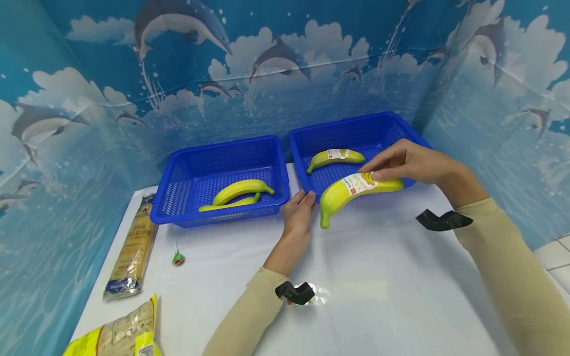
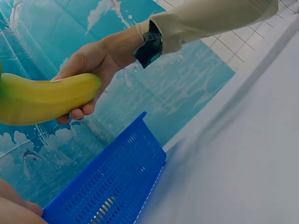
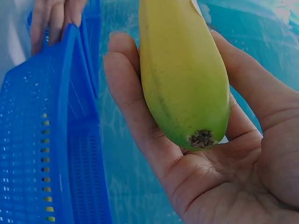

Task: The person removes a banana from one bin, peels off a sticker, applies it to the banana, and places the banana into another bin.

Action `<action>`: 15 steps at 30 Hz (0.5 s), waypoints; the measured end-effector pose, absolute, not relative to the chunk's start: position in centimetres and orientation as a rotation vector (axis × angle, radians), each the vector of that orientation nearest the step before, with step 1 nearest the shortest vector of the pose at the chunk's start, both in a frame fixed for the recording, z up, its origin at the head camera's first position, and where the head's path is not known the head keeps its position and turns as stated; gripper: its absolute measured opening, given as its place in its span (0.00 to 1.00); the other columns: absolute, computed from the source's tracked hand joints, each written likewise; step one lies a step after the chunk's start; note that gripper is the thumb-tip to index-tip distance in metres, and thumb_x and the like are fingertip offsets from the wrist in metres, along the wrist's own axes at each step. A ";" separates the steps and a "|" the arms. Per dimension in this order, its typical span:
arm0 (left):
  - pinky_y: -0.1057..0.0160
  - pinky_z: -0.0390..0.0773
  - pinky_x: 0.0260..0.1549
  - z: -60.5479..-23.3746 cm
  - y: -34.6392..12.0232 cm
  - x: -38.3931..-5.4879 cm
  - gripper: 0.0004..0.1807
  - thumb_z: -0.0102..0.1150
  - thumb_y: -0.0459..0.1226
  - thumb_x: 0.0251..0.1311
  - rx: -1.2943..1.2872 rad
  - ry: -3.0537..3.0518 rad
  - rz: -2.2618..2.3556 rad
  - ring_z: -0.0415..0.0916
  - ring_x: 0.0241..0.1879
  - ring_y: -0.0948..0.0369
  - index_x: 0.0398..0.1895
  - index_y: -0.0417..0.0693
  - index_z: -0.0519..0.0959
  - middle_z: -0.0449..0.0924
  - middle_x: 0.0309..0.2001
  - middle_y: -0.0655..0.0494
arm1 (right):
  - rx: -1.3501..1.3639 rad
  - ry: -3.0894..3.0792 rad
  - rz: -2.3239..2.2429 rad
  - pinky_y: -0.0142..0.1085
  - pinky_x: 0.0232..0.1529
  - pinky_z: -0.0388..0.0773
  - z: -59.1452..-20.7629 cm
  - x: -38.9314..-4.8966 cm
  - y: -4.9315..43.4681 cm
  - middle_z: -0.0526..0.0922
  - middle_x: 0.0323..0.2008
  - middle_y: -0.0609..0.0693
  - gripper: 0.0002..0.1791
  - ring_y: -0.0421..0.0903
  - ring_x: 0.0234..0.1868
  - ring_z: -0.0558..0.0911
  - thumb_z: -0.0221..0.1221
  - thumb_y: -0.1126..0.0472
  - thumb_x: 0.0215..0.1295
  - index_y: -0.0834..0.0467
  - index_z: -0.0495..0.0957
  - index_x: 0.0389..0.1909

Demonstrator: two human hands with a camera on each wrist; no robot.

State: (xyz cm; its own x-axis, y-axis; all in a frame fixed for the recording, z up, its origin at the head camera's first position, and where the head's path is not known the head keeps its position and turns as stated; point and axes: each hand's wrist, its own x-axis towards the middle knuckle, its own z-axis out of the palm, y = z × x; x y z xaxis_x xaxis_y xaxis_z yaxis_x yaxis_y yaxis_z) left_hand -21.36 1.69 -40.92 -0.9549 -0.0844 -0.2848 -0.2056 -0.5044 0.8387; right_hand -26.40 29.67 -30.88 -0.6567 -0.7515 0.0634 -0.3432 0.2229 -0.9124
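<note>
In the head view my right hand (image 1: 418, 160) pinches a yellow banana (image 1: 337, 199) between thumb and fingers, raised over the front edge of the right blue basket (image 1: 345, 124). A white label wraps the banana's middle, and its green stem points down to the left. The right wrist view shows the banana's blunt dark tip (image 3: 202, 138) above the palm. My left hand (image 1: 299, 212) grips the same basket's near left corner, its fingers (image 3: 57, 18) over the rim in the right wrist view. Another labelled banana (image 1: 317, 160) lies inside that basket.
A second blue basket (image 1: 222, 149) stands on the left with two bananas (image 1: 242, 189) inside. Along the table's left side lie a long noodle-like packet (image 1: 135, 249), a wrapped lollipop (image 1: 178, 259) and a yellow-edged bag (image 1: 122, 331). A dolphin-print curtain (image 1: 285, 94) surrounds the table.
</note>
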 end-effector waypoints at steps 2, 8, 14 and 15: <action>0.53 0.76 0.72 -41.1 1.5 -21.5 0.28 0.59 0.27 0.77 -0.454 1.535 2.617 0.75 0.72 0.47 0.76 0.25 0.68 0.73 0.72 0.31 | -0.976 2.094 -1.423 0.36 0.43 0.89 -30.6 -27.7 29.7 0.93 0.47 0.52 0.18 0.46 0.41 0.89 0.55 0.74 0.80 0.63 0.85 0.63; 0.53 0.76 0.71 -41.0 1.1 -21.6 0.27 0.61 0.28 0.76 -0.470 1.532 2.602 0.77 0.70 0.50 0.74 0.27 0.71 0.77 0.70 0.34 | -0.808 2.071 -1.438 0.38 0.44 0.90 -29.8 -31.2 29.6 0.92 0.49 0.54 0.18 0.48 0.41 0.90 0.55 0.69 0.82 0.57 0.87 0.63; 0.54 0.77 0.71 -41.1 1.1 -21.6 0.27 0.61 0.27 0.75 -0.437 1.550 2.584 0.76 0.71 0.49 0.74 0.27 0.71 0.77 0.70 0.34 | -0.700 1.997 -1.442 0.44 0.49 0.91 -29.7 -34.0 29.5 0.90 0.53 0.58 0.18 0.56 0.48 0.91 0.54 0.68 0.83 0.59 0.84 0.66; 0.55 0.77 0.70 -41.1 1.1 -21.6 0.27 0.62 0.28 0.75 -0.432 1.553 2.581 0.76 0.71 0.49 0.74 0.27 0.71 0.77 0.70 0.34 | -0.679 1.994 -1.441 0.44 0.50 0.91 -29.7 -34.4 29.5 0.90 0.53 0.58 0.18 0.56 0.48 0.91 0.54 0.68 0.83 0.59 0.84 0.66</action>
State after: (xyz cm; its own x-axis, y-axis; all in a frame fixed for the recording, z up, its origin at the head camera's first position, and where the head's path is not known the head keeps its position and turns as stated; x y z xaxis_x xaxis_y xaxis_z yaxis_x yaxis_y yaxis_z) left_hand -21.63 1.09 -41.07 -0.9550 -0.0614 -0.2902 -0.2276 -0.4755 0.8497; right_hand -34.41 29.54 -29.73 -0.7015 -0.6947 -0.1591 -0.0668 0.2863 -0.9558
